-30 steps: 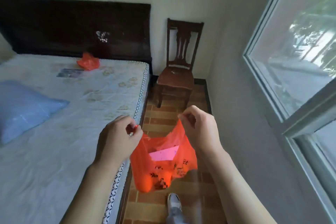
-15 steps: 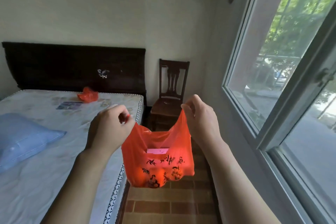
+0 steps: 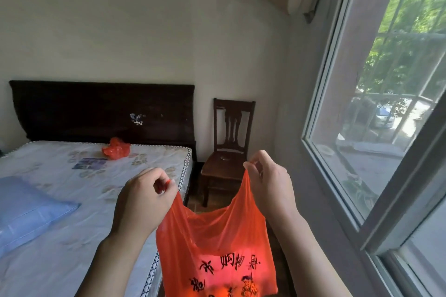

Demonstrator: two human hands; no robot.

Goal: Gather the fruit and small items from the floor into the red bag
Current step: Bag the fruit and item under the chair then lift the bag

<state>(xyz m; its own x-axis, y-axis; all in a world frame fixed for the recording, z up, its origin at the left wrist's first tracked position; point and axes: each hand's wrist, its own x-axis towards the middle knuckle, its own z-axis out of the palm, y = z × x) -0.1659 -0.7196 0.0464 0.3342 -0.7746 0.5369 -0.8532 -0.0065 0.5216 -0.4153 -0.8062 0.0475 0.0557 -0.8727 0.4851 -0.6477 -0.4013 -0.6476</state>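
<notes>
Head view, sole entry.

Red bag [image 3: 217, 243]: thin, translucent plastic, crinkled, black printed characters on the front; hangs in mid-air between the bed [image 3: 72, 200] and the window [image 3: 376, 128], mouth pulled open. Bulges low down suggest contents; which items cannot be told.

Left hand [image 3: 142, 200]: fingers curled, pinching the left handle.

Right hand [image 3: 270, 183]: fingers pinching the right handle, raised slightly higher.

Step in hand, judged: bag held up loaded, gathering likely near its end; floor barely in view, so leftovers cannot be checked. Next move calls for a look down at the floor while both handles stay gripped.

Also listed: second crumpled red bag [image 3: 115, 148] on the quilted mattress, smooth blue pillow [image 3: 26, 210], dark wooden chair [image 3: 229, 147].
</notes>
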